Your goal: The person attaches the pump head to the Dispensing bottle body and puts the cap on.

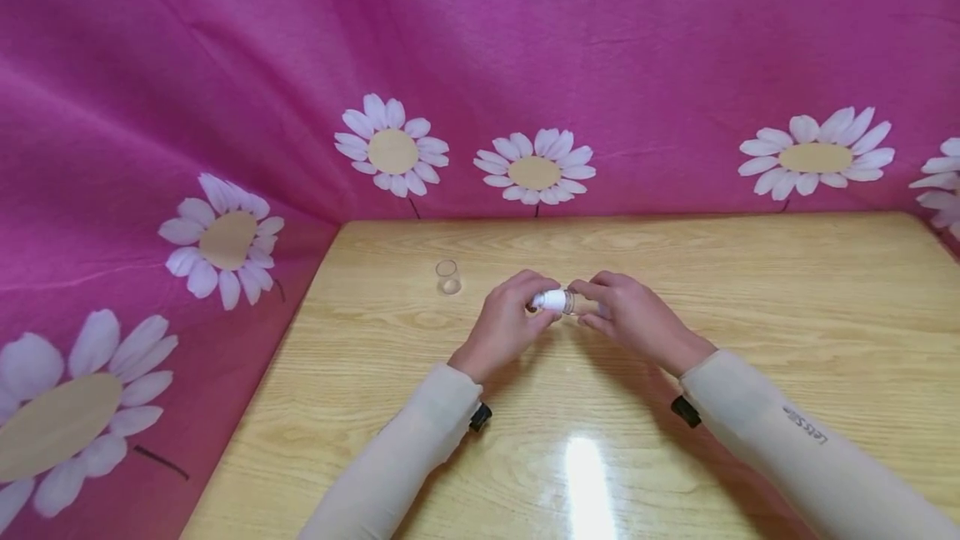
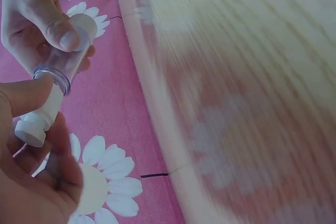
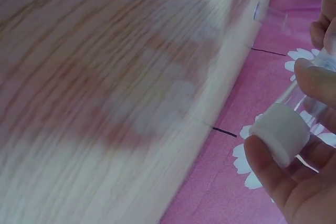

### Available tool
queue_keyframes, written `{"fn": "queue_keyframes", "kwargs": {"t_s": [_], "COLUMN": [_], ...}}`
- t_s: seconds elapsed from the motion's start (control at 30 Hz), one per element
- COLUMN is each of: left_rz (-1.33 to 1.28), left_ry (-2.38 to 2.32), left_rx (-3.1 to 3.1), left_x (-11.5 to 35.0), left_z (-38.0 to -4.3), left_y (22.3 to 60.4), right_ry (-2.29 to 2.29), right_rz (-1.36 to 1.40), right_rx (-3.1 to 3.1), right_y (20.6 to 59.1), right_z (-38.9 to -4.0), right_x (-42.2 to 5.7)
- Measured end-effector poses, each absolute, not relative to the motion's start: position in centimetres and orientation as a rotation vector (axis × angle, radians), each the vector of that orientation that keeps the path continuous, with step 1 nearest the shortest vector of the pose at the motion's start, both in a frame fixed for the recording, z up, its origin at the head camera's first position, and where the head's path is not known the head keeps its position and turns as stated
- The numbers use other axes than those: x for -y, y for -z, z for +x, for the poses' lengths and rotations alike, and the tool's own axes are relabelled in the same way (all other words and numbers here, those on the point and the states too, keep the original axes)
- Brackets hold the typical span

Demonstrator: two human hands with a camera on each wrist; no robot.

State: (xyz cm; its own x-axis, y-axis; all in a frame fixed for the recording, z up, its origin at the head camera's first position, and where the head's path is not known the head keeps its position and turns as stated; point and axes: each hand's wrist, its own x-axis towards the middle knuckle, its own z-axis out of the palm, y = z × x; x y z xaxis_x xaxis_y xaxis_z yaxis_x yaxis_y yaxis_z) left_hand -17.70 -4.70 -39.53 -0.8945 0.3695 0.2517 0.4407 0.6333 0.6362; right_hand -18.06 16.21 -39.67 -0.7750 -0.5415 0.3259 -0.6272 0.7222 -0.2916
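Observation:
Between the two hands is a small clear bottle (image 2: 65, 66) with a white pump top (image 1: 553, 300). My left hand (image 1: 506, 323) pinches the white top between thumb and fingers. My right hand (image 1: 633, 315) grips the clear body, its fingers around the wall near a white base (image 3: 281, 132). The bottle lies roughly sideways, top toward the left hand, held over the table. In the left wrist view the white top sits at the bottle's clear rim (image 2: 52, 80). Fingers hide part of the bottle.
A small clear cylindrical cap (image 1: 448, 277) stands on the wooden table (image 1: 360, 357), left of and beyond the hands. A magenta cloth (image 1: 637, 65) with large white daisies hangs behind the table and along its left side. Light glares off the tabletop near the front.

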Motion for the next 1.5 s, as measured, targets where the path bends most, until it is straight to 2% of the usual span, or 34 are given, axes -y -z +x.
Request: {"fn": "queue_keyframes", "kwargs": {"t_s": [0.2, 0.6, 0.97, 1.5], "left_rz": [-0.65, -0.685, -0.356, -0.452], "left_ry": [0.997, 1.131, 1.277, 1.379], "left_rx": [2.787, 2.868, 2.888, 2.888], "left_x": [4.7, 4.5, 4.4, 4.9], "left_z": [-17.5, -17.3, -17.3, -17.3], "left_y": [39.3, 39.4, 39.3, 39.7], "right_ry": [-0.624, -0.673, -0.686, -0.641], "right_rz": [0.892, 0.821, 0.804, 0.829], "right_rx": [2.743, 2.773, 2.782, 2.781], "right_y": [39.5, 39.7, 39.8, 40.1], "right_z": [-17.8, -17.5, -17.3, -17.1], "right_x": [-16.4, -16.9, -17.2, -17.0]}}
